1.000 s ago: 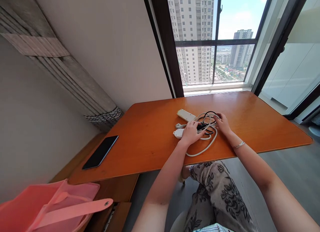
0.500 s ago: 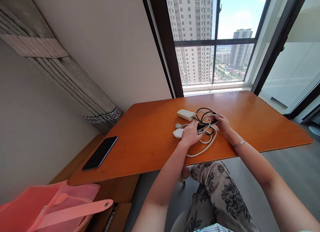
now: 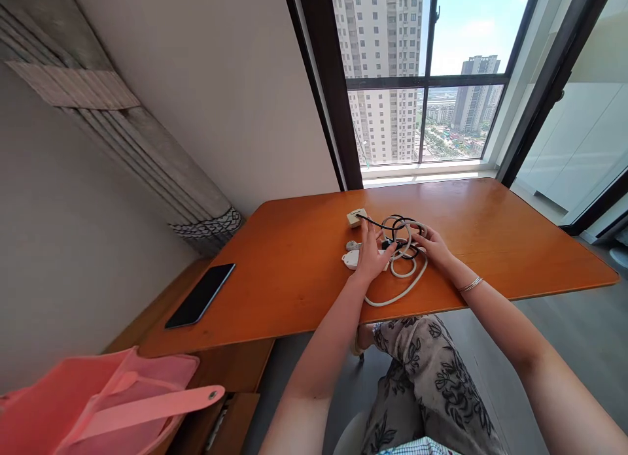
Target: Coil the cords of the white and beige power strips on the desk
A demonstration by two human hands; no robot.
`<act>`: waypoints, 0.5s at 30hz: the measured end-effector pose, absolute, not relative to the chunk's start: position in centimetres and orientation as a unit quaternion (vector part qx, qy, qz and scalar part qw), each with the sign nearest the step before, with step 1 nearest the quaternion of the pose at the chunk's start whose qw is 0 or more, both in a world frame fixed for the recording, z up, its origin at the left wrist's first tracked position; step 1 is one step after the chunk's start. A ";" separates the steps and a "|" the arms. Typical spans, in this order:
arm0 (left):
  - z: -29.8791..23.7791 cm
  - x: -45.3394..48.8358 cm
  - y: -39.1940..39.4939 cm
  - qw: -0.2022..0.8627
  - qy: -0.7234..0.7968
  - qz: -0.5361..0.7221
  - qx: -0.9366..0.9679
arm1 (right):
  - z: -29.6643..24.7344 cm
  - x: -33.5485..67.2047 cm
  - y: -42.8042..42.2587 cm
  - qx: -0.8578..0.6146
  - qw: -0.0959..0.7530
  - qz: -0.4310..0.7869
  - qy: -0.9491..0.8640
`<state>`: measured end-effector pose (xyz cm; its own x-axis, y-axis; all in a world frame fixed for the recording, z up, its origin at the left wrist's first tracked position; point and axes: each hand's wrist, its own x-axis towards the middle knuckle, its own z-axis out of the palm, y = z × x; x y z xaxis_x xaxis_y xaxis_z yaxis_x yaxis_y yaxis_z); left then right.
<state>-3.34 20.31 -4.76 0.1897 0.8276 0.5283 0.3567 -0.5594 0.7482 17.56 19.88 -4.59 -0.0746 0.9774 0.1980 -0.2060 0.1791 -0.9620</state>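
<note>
Twelve o'clock points straight ahead of the person, with a tangle of cables (image 3: 403, 295) at the centre of the dial, lying on the orange-brown wooden table (image 3: 294, 265) near its front edge. Its loops are part white and part black. At nine o'clock the left hand (image 3: 373, 253) reaches in over the tangle's edge, fingers stretched forward and spread, the thumb held apart toward the loops; it appears to clasp nothing. Beyond its fingertips, at ten o'clock, sits a cream-coloured block (image 3: 356, 218), with a black cable crossing from it into the tangle. A white plastic housing (image 3: 350, 259) shows partly at nine o'clock, covered in part by the left hand, and just behind it lies a pale plug (image 3: 352, 246). At three o'clock the right hand (image 3: 436, 247), a silvery bangle (image 3: 471, 284) on its wrist, has bent fingers against the loops; whether they pinch a strand, I cannot tell. Well apart, between eight and nine o'clock, a dark-screened phone or tablet (image 3: 200, 297) lies flat on the table; farther off at eight is a pink container (image 3: 93, 389).
</note>
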 end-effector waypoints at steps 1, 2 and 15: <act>-4.6 -3.3 20.3 0.248 0.399 0.512 0.719 | -4.6 17.7 20.0 -0.390 0.575 0.504 -0.514; -4.3 -3.2 20.2 0.253 0.397 0.529 0.706 | -4.5 17.8 20.1 -0.403 0.579 0.492 -0.511; -1.4 -4.6 20.6 0.435 0.301 0.756 0.385 | -3.8 17.6 20.0 -0.438 0.610 0.460 -0.473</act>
